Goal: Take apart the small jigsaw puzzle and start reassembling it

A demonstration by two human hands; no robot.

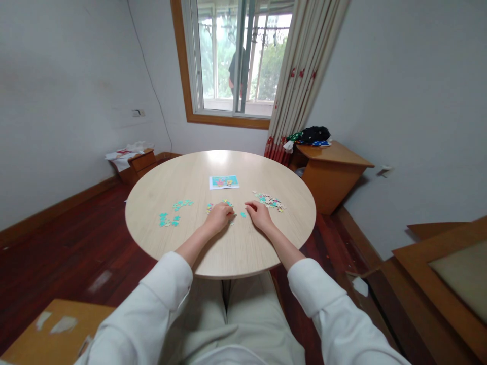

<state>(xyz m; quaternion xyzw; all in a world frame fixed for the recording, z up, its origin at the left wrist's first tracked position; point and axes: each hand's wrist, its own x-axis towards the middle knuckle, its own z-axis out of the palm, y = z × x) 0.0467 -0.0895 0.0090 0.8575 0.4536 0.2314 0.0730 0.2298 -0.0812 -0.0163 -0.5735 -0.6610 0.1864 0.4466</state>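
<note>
Middle puzzle pieces point(209, 207) partly hidden

L hand point(219, 217) at ctr puzzle pcs point(209, 208), R hand point(261, 215) nr pc pile point(271, 201), pic card point(224, 182) beyond, on rnd tbl point(236, 251).

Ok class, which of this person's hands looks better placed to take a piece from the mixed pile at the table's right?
Probably the right hand: it is just beside the mixed pile, while the left hand is at the middle cluster, farther away.

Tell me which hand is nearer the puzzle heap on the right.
Right: the right hand is just left of the puzzle heap; the left hand is farther left, by the middle pieces.
</note>
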